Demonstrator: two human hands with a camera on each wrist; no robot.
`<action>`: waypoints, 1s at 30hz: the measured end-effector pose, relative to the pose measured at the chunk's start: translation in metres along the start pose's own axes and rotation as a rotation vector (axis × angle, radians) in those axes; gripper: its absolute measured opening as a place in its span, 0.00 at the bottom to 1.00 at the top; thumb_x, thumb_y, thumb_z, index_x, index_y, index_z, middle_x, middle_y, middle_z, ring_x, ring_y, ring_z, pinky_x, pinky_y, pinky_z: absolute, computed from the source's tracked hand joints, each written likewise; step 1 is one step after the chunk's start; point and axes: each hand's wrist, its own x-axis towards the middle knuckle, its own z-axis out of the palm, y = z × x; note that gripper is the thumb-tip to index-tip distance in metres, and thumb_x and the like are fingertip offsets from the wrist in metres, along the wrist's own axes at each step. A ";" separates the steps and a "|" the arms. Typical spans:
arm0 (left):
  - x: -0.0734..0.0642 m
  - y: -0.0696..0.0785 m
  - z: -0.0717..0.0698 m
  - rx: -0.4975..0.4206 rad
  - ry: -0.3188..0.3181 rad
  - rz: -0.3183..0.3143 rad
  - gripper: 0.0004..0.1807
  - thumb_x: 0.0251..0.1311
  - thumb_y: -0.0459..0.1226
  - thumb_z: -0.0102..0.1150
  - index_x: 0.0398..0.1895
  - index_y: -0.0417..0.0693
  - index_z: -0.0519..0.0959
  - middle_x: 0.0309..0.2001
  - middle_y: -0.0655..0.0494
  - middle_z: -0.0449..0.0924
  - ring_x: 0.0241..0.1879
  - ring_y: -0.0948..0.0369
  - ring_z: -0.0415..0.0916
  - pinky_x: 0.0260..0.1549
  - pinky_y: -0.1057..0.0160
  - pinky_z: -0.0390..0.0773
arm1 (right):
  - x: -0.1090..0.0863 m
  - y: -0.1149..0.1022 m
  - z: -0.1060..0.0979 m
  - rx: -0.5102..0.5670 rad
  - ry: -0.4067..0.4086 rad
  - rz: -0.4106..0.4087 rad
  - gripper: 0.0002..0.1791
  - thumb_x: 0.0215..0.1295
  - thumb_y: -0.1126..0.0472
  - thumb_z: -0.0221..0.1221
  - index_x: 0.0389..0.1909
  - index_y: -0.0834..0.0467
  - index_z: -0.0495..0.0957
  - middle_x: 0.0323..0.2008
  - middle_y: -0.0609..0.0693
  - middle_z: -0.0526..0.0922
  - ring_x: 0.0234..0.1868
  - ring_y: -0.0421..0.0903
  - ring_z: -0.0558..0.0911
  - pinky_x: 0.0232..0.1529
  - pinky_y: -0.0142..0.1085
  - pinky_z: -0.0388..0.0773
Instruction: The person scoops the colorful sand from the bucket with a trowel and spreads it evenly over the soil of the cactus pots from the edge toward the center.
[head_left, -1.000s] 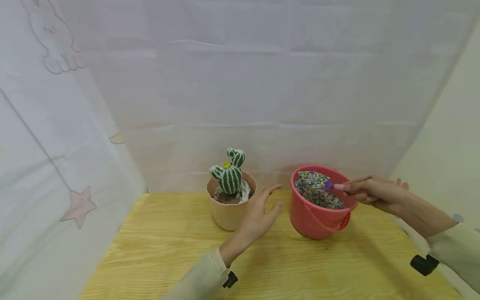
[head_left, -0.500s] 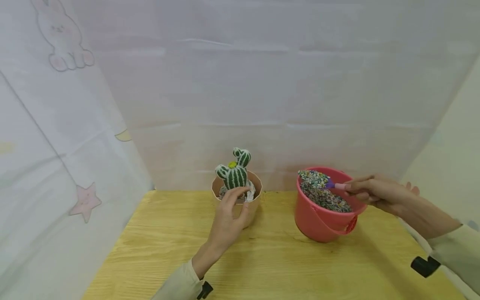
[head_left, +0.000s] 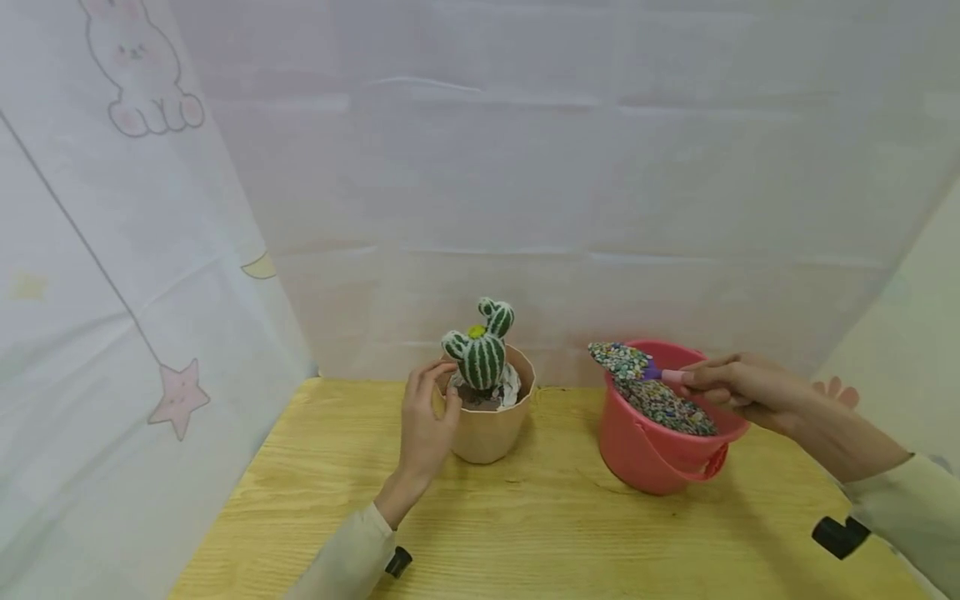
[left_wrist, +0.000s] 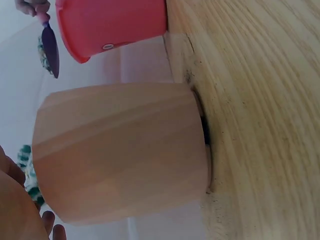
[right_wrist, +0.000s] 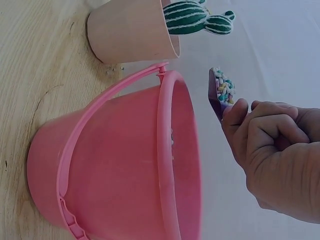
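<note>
Fingers of the right hand (head_left: 742,390) grip the pink handle (head_left: 673,377) of a purple trowel (head_left: 652,372) heaped with coloured pebbles (head_left: 619,359), which I see above the left rim of the pink bucket (head_left: 645,454). The left hand (head_left: 426,425), fingers relaxed, extends forward at the left side of the beige cactus pot (head_left: 487,437); whether they touch, I cannot tell.

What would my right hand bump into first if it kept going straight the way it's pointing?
Led by the loaded scoop it holds, your right hand would probably meet the cactus first, though the depth between them is hard to judge.
</note>
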 end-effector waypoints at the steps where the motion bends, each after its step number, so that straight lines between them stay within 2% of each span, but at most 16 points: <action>1: 0.000 -0.003 -0.001 0.003 0.008 -0.007 0.20 0.64 0.22 0.56 0.59 0.37 0.78 0.62 0.43 0.70 0.63 0.52 0.69 0.58 0.45 0.71 | 0.001 0.000 0.000 0.002 -0.005 -0.002 0.20 0.80 0.65 0.50 0.66 0.72 0.73 0.48 0.57 0.85 0.19 0.41 0.53 0.21 0.33 0.51; 5: -0.002 -0.012 -0.003 0.007 0.029 -0.065 0.22 0.65 0.23 0.55 0.63 0.39 0.75 0.62 0.44 0.70 0.60 0.49 0.70 0.56 0.46 0.72 | 0.005 -0.002 0.004 0.007 -0.032 -0.008 0.19 0.80 0.66 0.50 0.63 0.70 0.77 0.42 0.55 0.85 0.19 0.40 0.54 0.22 0.33 0.51; 9: -0.006 -0.019 -0.003 -0.038 0.033 -0.198 0.23 0.70 0.29 0.55 0.68 0.46 0.71 0.63 0.47 0.69 0.58 0.49 0.71 0.54 0.45 0.71 | 0.007 -0.009 0.008 0.011 -0.074 -0.018 0.17 0.81 0.67 0.47 0.58 0.66 0.81 0.34 0.50 0.81 0.20 0.41 0.54 0.22 0.33 0.51; 12: -0.008 -0.022 -0.003 -0.107 0.014 -0.320 0.26 0.74 0.36 0.54 0.73 0.54 0.67 0.67 0.50 0.67 0.59 0.49 0.70 0.53 0.43 0.70 | 0.008 -0.017 0.011 0.005 -0.081 -0.022 0.17 0.81 0.67 0.46 0.57 0.63 0.83 0.29 0.46 0.76 0.20 0.41 0.53 0.22 0.33 0.50; 15: -0.008 -0.025 -0.003 -0.182 -0.012 -0.413 0.30 0.76 0.40 0.52 0.78 0.61 0.60 0.71 0.53 0.63 0.62 0.47 0.68 0.55 0.43 0.72 | 0.012 -0.022 0.016 0.006 -0.064 -0.014 0.18 0.80 0.67 0.48 0.61 0.63 0.82 0.31 0.45 0.79 0.20 0.40 0.54 0.22 0.33 0.51; 18: -0.005 -0.015 -0.009 -0.234 -0.063 -0.472 0.33 0.77 0.40 0.50 0.81 0.62 0.53 0.74 0.54 0.58 0.66 0.45 0.65 0.56 0.45 0.73 | 0.017 -0.026 0.023 0.010 -0.044 -0.001 0.19 0.80 0.66 0.50 0.65 0.65 0.77 0.30 0.46 0.77 0.20 0.40 0.54 0.22 0.33 0.51; 22: -0.002 -0.002 -0.017 -0.274 -0.139 -0.508 0.34 0.79 0.40 0.45 0.83 0.60 0.48 0.77 0.50 0.55 0.70 0.44 0.61 0.61 0.45 0.70 | 0.028 -0.030 0.034 0.001 -0.019 0.019 0.19 0.79 0.65 0.53 0.64 0.69 0.76 0.26 0.47 0.69 0.19 0.40 0.55 0.24 0.34 0.51; 26: -0.004 -0.007 -0.016 -0.289 -0.185 -0.492 0.31 0.81 0.41 0.41 0.83 0.58 0.49 0.79 0.48 0.51 0.73 0.44 0.56 0.67 0.45 0.63 | 0.041 -0.029 0.044 0.001 0.020 0.046 0.15 0.77 0.65 0.56 0.57 0.67 0.82 0.36 0.53 0.80 0.19 0.40 0.56 0.23 0.34 0.52; 27: -0.005 -0.008 -0.016 -0.287 -0.193 -0.484 0.30 0.82 0.41 0.39 0.83 0.58 0.49 0.80 0.47 0.50 0.73 0.44 0.56 0.67 0.45 0.62 | 0.045 -0.028 0.046 0.003 0.024 0.053 0.15 0.76 0.65 0.56 0.57 0.67 0.82 0.38 0.54 0.81 0.19 0.39 0.56 0.22 0.33 0.52; 28: -0.005 -0.008 -0.016 -0.283 -0.202 -0.476 0.30 0.82 0.41 0.38 0.83 0.58 0.49 0.80 0.48 0.49 0.74 0.44 0.55 0.68 0.45 0.61 | 0.048 -0.028 0.048 -0.014 0.030 0.060 0.15 0.76 0.64 0.57 0.57 0.67 0.82 0.35 0.53 0.81 0.19 0.39 0.56 0.21 0.32 0.52; 30: -0.005 -0.009 -0.016 -0.278 -0.213 -0.462 0.29 0.83 0.42 0.37 0.83 0.57 0.50 0.80 0.48 0.47 0.75 0.44 0.53 0.68 0.44 0.60 | 0.055 -0.027 0.053 -0.017 0.035 0.066 0.17 0.76 0.64 0.57 0.60 0.68 0.79 0.37 0.52 0.82 0.19 0.40 0.56 0.21 0.33 0.51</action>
